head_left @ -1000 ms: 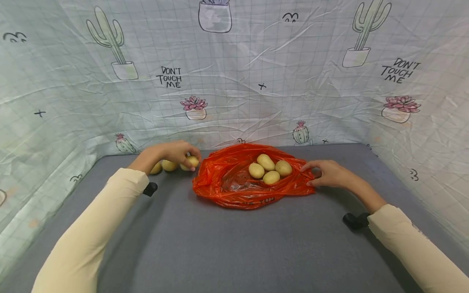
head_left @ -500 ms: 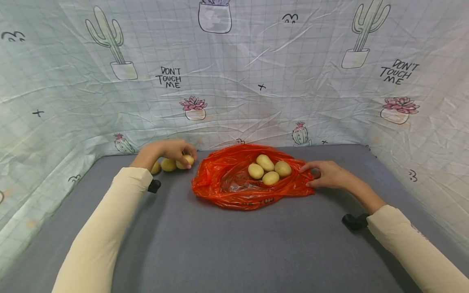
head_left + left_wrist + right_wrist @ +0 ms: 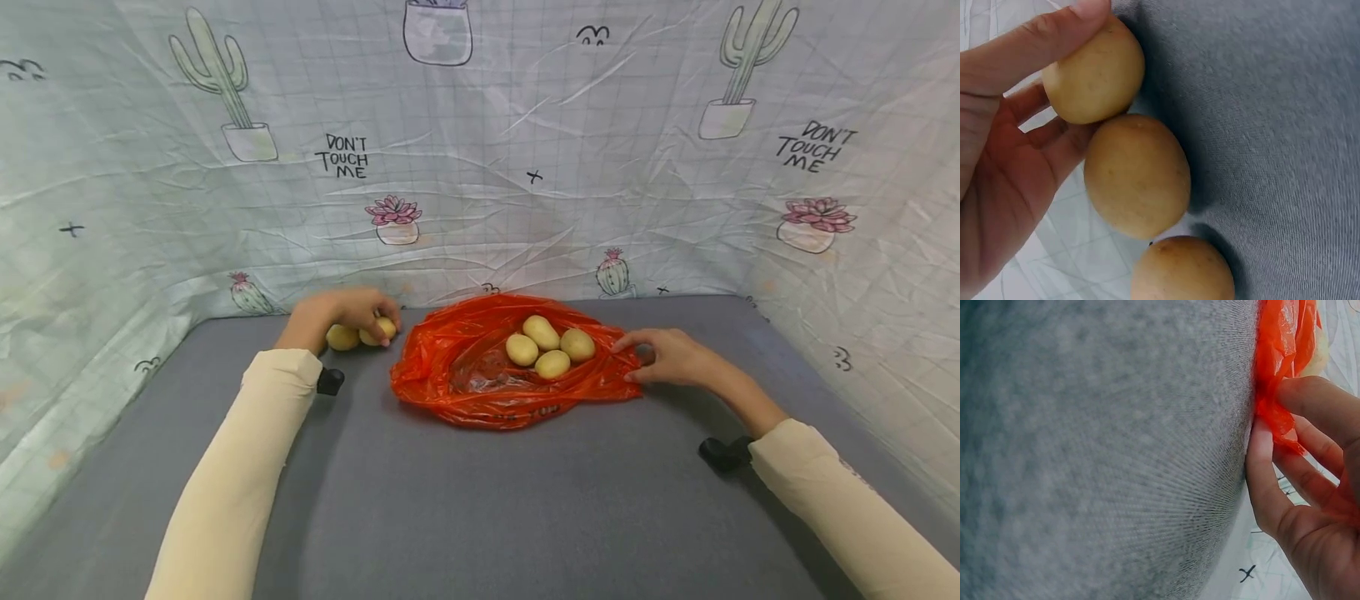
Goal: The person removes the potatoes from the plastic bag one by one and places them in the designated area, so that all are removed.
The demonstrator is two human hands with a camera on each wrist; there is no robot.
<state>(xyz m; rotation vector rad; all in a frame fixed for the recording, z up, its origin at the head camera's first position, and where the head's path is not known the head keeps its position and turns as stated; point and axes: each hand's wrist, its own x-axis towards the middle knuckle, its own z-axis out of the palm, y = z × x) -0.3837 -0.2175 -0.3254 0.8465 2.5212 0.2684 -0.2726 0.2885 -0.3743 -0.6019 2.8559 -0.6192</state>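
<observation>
Left hand (image 3: 351, 308) is gripping a potato (image 3: 1099, 81) near the tabletop's (image 3: 465, 508) back edge, with two loose potatoes (image 3: 1138, 178) lying beside it; firm, rounded and fairly heavy, each is probably needing fingers round its middle. Rightward, four bagged potatoes (image 3: 542, 332) are resting inside a red plastic bag (image 3: 435, 367), its film likely being limp and slippery; the right hand (image 3: 670, 357) is pinching its right edge, a sensible hold.
</observation>
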